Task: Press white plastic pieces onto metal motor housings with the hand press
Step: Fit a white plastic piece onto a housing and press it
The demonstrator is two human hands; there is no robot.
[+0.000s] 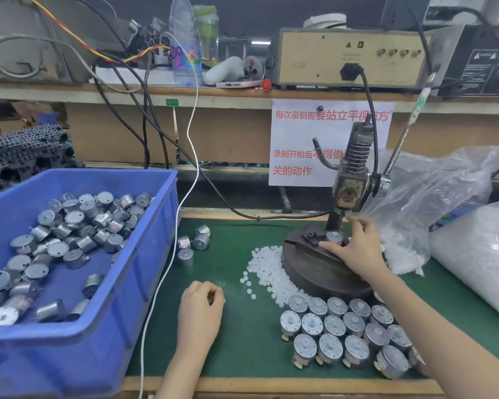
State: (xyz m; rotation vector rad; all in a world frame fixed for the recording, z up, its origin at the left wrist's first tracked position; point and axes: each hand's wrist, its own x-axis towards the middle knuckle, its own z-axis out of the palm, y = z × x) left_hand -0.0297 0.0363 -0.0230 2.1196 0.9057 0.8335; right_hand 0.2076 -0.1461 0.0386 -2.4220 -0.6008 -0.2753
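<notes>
The hand press (pixel 349 180) stands on a round dark base (pixel 323 272) at the right of the green mat. A metal motor housing (pixel 334 237) sits in the fixture under the ram. My right hand (pixel 355 249) rests on the base with its fingers around that housing. My left hand (pixel 202 306) lies on the mat with its fingers curled, pinching something small and white that I cannot make out. A heap of white plastic pieces (pixel 267 266) lies left of the base. Several upright motor housings (pixel 346 332) stand in rows in front of the base.
A blue bin (pixel 144 272) of loose motor housings fills the left side. A few stray motors (pixel 192 244) lie beside it. Clear plastic bags (pixel 432 203) of white parts sit at the right. A white cable (pixel 167 269) runs down the bin's edge. A shelf with equipment lies behind.
</notes>
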